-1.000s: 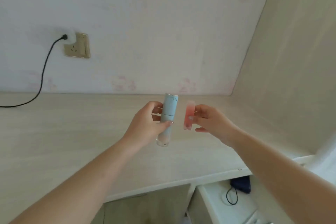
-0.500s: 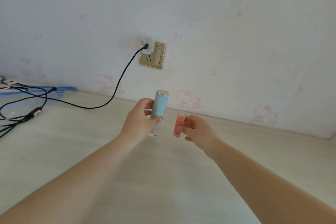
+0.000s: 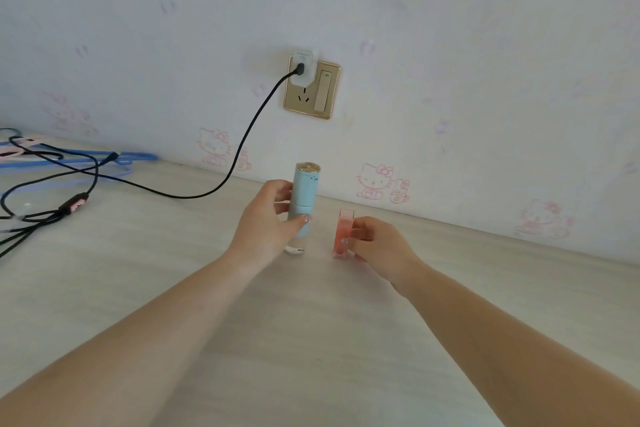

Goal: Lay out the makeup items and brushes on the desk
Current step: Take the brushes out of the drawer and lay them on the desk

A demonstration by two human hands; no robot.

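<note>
Blue bottle (image 3: pixel 304 204) upright in left grip (image 3: pixel 266 222), pink tube (image 3: pixel 343 234) in right grip (image 3: pixel 377 244)

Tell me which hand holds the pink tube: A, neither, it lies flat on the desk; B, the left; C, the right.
C: the right hand pinches the upright pink tube, while the left hand grips the blue bottle.
</note>
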